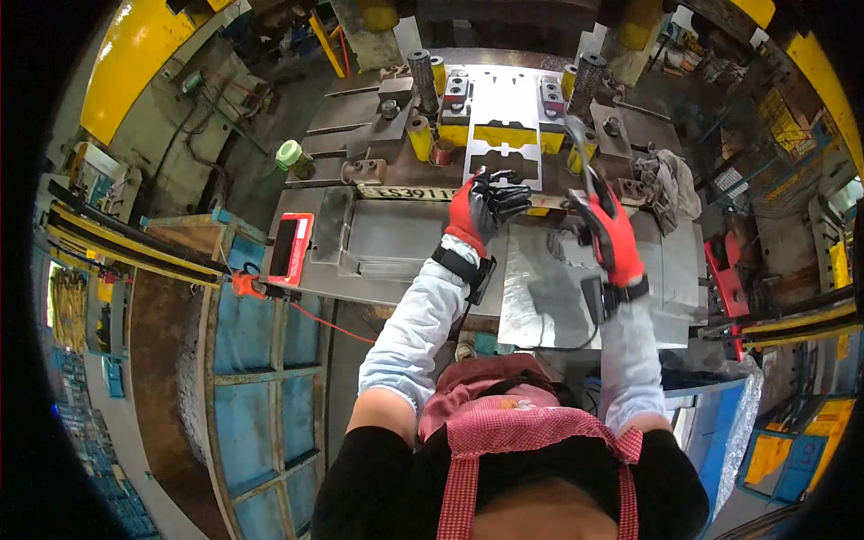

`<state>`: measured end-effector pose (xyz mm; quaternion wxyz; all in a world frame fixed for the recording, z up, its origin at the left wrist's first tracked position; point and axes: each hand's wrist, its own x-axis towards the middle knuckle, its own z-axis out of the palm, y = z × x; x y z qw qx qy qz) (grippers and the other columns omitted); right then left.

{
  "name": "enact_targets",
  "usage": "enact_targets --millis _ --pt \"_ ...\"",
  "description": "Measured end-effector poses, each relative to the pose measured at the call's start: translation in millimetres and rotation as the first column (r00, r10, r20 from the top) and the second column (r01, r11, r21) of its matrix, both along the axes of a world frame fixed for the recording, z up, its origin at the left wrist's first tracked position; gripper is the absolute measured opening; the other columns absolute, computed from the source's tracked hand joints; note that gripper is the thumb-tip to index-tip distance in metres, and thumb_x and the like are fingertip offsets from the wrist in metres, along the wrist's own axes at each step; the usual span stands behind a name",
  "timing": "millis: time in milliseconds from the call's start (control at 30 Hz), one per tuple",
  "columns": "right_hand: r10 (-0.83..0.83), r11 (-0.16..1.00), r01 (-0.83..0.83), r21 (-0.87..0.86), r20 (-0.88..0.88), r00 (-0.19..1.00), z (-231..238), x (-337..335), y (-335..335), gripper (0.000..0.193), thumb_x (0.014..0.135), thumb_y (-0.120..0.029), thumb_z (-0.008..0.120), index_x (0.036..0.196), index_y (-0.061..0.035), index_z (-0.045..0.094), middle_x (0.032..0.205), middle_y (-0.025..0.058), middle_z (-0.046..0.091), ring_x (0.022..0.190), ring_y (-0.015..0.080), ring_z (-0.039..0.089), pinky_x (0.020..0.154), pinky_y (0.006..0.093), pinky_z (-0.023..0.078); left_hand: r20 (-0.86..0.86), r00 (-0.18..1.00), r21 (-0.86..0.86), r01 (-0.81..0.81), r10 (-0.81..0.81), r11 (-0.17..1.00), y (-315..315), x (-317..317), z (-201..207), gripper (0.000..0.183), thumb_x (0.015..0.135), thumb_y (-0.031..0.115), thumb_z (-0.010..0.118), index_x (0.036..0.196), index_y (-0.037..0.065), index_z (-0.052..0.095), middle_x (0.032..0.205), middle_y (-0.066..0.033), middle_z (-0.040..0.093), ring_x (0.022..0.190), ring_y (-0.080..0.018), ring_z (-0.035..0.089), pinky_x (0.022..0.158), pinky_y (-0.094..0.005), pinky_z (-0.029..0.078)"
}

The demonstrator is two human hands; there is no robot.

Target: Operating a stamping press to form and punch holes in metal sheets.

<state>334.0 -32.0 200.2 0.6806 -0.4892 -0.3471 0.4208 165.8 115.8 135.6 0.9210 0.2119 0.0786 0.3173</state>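
My left hand point(490, 209), in a red and black glove, is at the near left corner of a bright metal sheet point(506, 108) with shaped cutouts. Its black fingers reach to the right, slightly apart; whether they touch the sheet is unclear. My right hand point(610, 229), gloved alike, is closed around a slim grey tool point(583, 148) that points up and away, its far end blurred. The sheet lies on the press die point(459, 135), between yellow posts. Dark straps with small boxes circle both wrists.
Flat metal sheets point(540, 310) lie on the near table right of centre; another stack point(396, 236) sits left. A red-framed dark device point(290, 250) and a green-lidded jar point(290, 155) are farther left. A crumpled grey rag point(670, 189) is at right. Coil springs point(421, 79) stand behind.
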Motion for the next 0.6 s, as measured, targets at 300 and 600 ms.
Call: enact_targets --millis 300,600 --pt "-0.269 0.906 0.155 -0.393 -0.255 0.929 -149 34 -159 0.033 0.088 -0.021 0.048 0.119 -0.008 0.044 0.072 0.0061 0.056 0.047 0.0164 0.051 0.041 0.0268 0.042 -0.096 0.993 0.0 -0.062 0.062 0.998 -3 8 7 0.049 0.089 0.038 0.032 0.108 -0.004 0.052 0.096 -0.0219 0.06 0.082 -0.0339 0.062 0.075 -0.0437 0.051" --pt "-0.165 0.956 0.005 -0.292 -0.526 0.834 -203 61 -177 0.039 0.086 -0.022 0.053 0.122 -0.0142 0.04 0.079 0.0078 0.057 0.054 0.0225 0.056 0.043 0.034 0.047 -0.148 0.977 0.051 -0.148 0.154 0.988 -4 11 10 0.047 0.089 0.038 0.033 0.103 -0.003 0.053 0.094 -0.0207 0.061 0.08 -0.0338 0.062 0.075 -0.0446 0.051"
